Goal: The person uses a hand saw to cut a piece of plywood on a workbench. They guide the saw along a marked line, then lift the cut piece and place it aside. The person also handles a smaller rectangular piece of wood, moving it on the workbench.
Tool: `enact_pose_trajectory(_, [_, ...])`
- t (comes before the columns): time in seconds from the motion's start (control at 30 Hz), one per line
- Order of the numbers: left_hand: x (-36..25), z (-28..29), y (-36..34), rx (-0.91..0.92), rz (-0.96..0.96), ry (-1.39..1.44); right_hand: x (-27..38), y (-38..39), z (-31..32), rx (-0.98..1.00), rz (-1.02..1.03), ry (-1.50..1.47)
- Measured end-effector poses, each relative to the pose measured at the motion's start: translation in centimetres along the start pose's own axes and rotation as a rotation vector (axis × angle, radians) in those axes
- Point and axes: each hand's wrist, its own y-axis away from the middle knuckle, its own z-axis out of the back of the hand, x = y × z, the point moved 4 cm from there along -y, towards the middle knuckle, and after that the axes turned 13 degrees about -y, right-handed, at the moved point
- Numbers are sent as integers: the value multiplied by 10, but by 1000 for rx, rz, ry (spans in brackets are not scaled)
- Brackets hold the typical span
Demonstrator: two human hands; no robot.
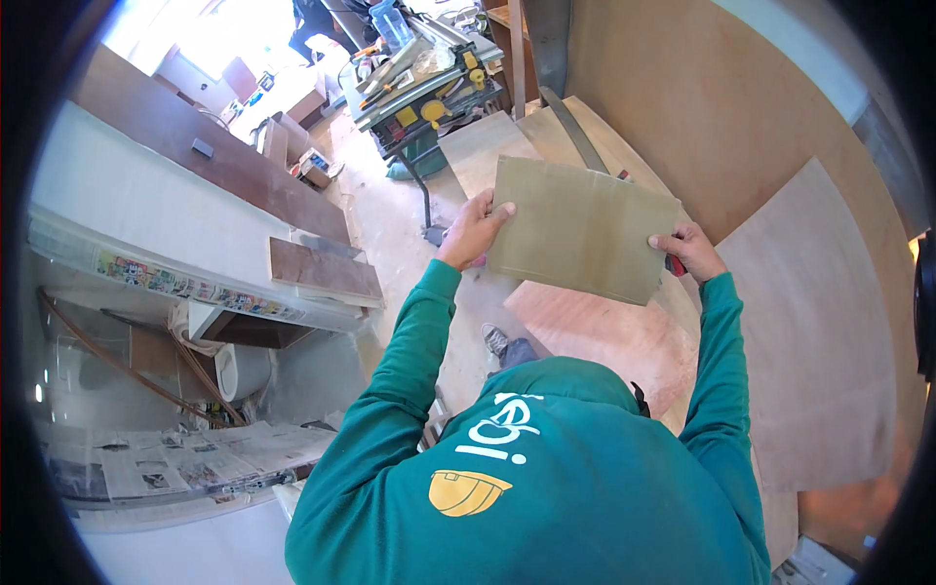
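Observation:
A flat rectangular piece of olive-brown cardboard is held up in front of me, slightly tilted. My left hand is closed on its left edge, with the thumb on the near face. At the right edge my right hand grips it the same way. A small red object shows under the right fingers; its kind is mostly hidden. Behind and below the cardboard are thin wooden sheets, one of them a pinkish plywood sheet.
A table saw cluttered with tools stands ahead. A large curved wooden panel rises at the right, with a thin pale sheet against it. To the left are a white ledge, a loose brown board and newspaper sheets.

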Motion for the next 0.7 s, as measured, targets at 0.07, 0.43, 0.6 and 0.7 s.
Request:
enact_pose_trajectory(0.07, [-17, -7, -3, -46, -25, 116, 4, 0, 6, -27, 21, -28])
enact_pose_trajectory(0.43, [-22, 34, -19, -445, 50, 73, -50, -19, -62, -253, 122, -734])
enact_pose_trajectory(0.6, [-31, -8, -19, -344, -122, 335, -69, -18, -127, -183, 87, -822])
enact_pose_trajectory(0.7, [-42, -11, -15, -364, -177, 340, -85, -20, -138, -150, 60, -798])
